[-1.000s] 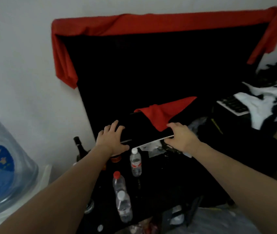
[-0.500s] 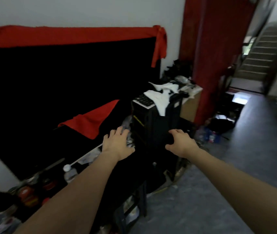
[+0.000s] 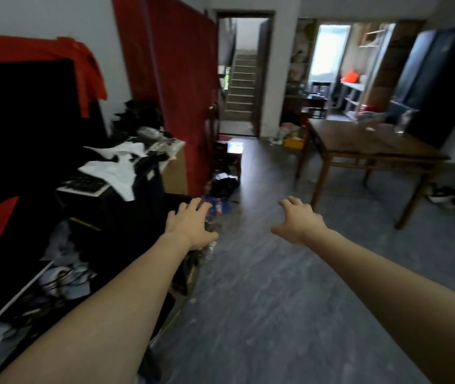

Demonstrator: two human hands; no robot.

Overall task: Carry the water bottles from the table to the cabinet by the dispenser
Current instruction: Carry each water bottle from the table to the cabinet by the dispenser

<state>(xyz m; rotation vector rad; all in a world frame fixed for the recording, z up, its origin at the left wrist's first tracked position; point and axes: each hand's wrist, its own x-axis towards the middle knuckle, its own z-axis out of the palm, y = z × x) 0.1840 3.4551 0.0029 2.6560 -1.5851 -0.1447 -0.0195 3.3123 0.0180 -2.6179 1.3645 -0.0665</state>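
Both my arms reach forward at waist height. My left hand [image 3: 190,225] is empty with fingers spread, over the edge of a dark cluttered cabinet [image 3: 115,217]. My right hand [image 3: 298,220] is empty too, fingers apart, above the grey floor. A brown wooden table [image 3: 370,146] stands at the right, several steps away. On its far end stands a clear water bottle [image 3: 401,121], blurred. The dispenser and the bottles by it are out of view.
Clothes, a keyboard and cables pile on the black-draped furniture at the left. A red curtain [image 3: 170,87] hangs beyond. Bags and packets lie on the floor near it. A doorway with stairs [image 3: 241,87] is straight ahead. A dark blue cabinet [image 3: 442,79] stands behind the table.
The view has swung right, away from the dispenser and the bottles by the cabinet, toward the room and the wooden table. Both hands left the cabinet edge and now hang free.
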